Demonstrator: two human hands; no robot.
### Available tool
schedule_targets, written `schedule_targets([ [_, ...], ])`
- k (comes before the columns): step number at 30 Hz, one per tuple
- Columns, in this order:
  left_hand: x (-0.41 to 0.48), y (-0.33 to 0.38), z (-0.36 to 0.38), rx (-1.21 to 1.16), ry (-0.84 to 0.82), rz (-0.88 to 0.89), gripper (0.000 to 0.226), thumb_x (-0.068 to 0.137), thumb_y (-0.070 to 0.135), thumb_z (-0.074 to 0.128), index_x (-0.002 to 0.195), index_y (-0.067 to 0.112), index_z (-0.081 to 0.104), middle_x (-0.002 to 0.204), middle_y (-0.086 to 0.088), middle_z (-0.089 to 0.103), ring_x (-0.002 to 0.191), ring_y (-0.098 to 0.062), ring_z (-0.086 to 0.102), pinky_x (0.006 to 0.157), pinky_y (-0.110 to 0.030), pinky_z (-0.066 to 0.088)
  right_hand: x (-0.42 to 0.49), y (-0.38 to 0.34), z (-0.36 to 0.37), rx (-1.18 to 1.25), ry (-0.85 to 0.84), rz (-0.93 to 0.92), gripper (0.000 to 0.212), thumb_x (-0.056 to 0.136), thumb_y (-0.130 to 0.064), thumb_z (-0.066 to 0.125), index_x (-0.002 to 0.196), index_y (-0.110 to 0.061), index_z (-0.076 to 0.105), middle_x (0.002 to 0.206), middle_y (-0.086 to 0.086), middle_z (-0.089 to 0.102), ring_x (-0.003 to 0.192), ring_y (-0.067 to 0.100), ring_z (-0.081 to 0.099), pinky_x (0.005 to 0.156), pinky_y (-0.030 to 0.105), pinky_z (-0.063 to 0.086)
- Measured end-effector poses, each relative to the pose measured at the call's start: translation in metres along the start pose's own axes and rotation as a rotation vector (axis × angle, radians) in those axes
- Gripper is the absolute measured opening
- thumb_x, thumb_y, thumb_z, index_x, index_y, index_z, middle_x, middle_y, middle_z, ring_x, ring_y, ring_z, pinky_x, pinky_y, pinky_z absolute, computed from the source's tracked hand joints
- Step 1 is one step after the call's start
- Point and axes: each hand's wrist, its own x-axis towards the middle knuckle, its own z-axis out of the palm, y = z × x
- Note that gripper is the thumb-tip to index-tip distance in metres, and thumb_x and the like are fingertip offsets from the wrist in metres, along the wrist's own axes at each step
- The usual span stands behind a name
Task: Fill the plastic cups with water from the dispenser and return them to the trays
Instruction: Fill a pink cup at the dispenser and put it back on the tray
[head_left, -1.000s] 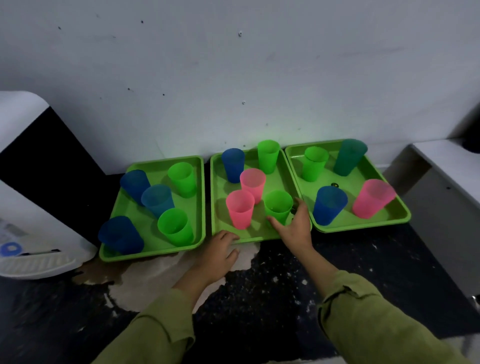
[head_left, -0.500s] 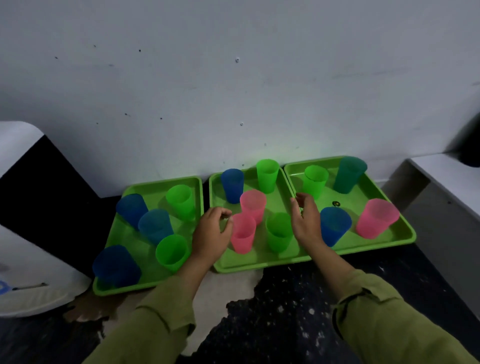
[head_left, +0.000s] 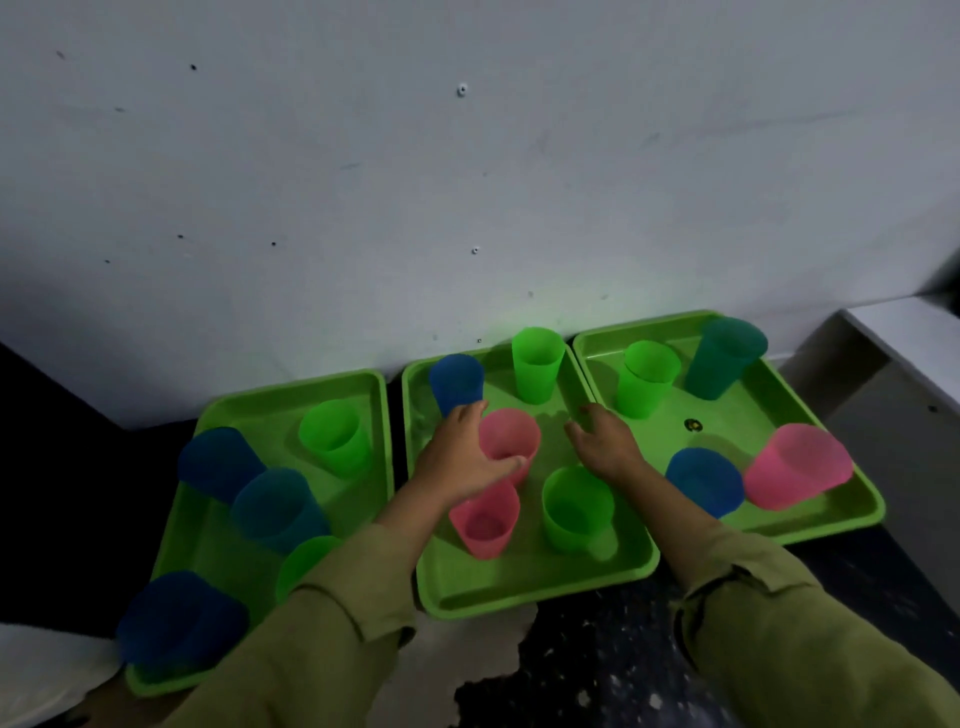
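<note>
Both hands are poised apart over the middle tray: left hand clasped round the rear pink cup, right hand spread, empty. Light, squashable plastic is judged best gripped mid-wall.

The left hand grips the far pink cup and hides its left side, along with the base of the blue cup behind it. The left sleeve covers the near corner of the left tray and most of a green cup. Only a white corner of the dispenser shows, cut off at the lower left edge. On the right tray, the right-hand pink cup is blurred, and a dark round speck is too small to identify. Water levels cannot be told.
</note>
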Motion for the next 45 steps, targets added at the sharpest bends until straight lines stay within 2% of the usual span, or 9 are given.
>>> schedule_targets([
  [5,0.009,0.001,0.006,0.022,-0.036,-0.024,0.090,0.062,0.049,0.076,0.137,0.021,0.035,0.132,-0.002,0.045,0.115,-0.020,0.049,0.087,-0.027,0.039,0.006,0.000,0.005,-0.054,0.009,0.004,0.046,0.092,-0.024,0.054,0.131,-0.001,0.044,0.123,0.020,0.057,0.106,0.030,0.057,0.082,0.028,0.042],
  [12,0.006,0.016,0.002,-0.030,0.101,-0.049,0.079,0.062,0.046,0.078,0.127,0.022,0.042,0.124,0.000,0.049,0.106,-0.021,0.054,0.087,-0.039,0.050,-0.002,-0.007,-0.004,-0.027,0.012,-0.005,0.049,0.092,-0.023,0.055,0.133,0.000,0.042,0.131,0.020,0.053,0.114,0.032,0.054,0.093,0.035,0.044],
  [19,-0.023,0.033,-0.031,-0.164,0.272,0.059,0.080,0.066,0.043,0.077,0.133,0.018,0.041,0.130,-0.004,0.046,0.115,-0.018,0.048,0.091,-0.022,0.037,-0.037,-0.034,-0.022,0.001,0.050,-0.221,0.058,0.084,-0.016,0.065,0.136,-0.005,0.041,0.137,0.015,0.050,0.126,0.028,0.047,0.102,0.031,0.037],
  [24,-0.064,0.035,-0.059,-0.273,0.379,0.091,0.079,0.066,0.043,0.078,0.132,0.018,0.043,0.127,-0.002,0.047,0.109,-0.008,0.046,0.090,-0.018,0.035,-0.082,-0.069,-0.023,0.172,-0.111,-0.407,0.077,0.074,-0.019,0.077,0.138,-0.014,0.036,0.137,0.012,0.050,0.128,0.021,0.046,0.104,0.031,0.038],
  [27,-0.097,0.028,-0.071,-0.358,0.411,0.093,0.079,0.065,0.042,0.079,0.131,0.019,0.043,0.126,0.002,0.049,0.109,-0.007,0.049,0.086,-0.017,0.038,-0.116,-0.090,-0.014,0.291,-0.193,-0.487,0.081,0.070,-0.023,0.081,0.136,-0.021,0.034,0.131,0.001,0.053,0.121,0.012,0.049,0.096,0.019,0.039],
  [29,-0.122,0.019,-0.076,-0.392,0.444,0.103,0.077,0.063,0.042,0.080,0.128,0.020,0.045,0.121,0.005,0.051,0.107,-0.007,0.052,0.084,-0.014,0.040,-0.139,-0.104,-0.006,0.339,-0.203,-0.545,0.075,0.068,-0.026,0.082,0.130,-0.023,0.040,0.121,-0.005,0.056,0.111,0.007,0.055,0.088,0.009,0.042],
  [35,-0.185,-0.018,-0.090,-0.448,0.457,0.066,0.087,0.051,0.065,0.070,0.125,0.028,0.044,0.119,0.013,0.050,0.105,0.002,0.051,0.077,-0.006,0.040,-0.197,-0.133,0.035,0.432,-0.248,-0.565,0.073,0.064,-0.036,0.081,0.126,-0.022,0.045,0.114,-0.009,0.059,0.102,0.001,0.059,0.085,0.013,0.047],
  [41,-0.237,-0.089,-0.116,-0.506,0.400,0.074,0.079,0.060,0.040,0.084,0.126,0.028,0.042,0.122,0.008,0.053,0.110,-0.002,0.053,0.088,-0.008,0.042,-0.234,-0.165,0.101,0.431,-0.297,-0.609,0.068,0.067,-0.012,0.082,0.124,-0.016,0.046,0.114,-0.002,0.061,0.101,0.011,0.060,0.084,0.016,0.049],
  [45,-0.269,-0.138,-0.138,-0.551,0.430,0.042,0.068,0.059,0.028,0.087,0.113,0.037,0.046,0.110,0.017,0.057,0.099,0.008,0.056,0.083,-0.008,0.044,-0.251,-0.194,0.144,0.370,-0.422,-0.632,0.069,0.072,-0.008,0.077,0.132,-0.011,0.042,0.123,0.005,0.057,0.111,0.019,0.058,0.096,0.032,0.049],
])
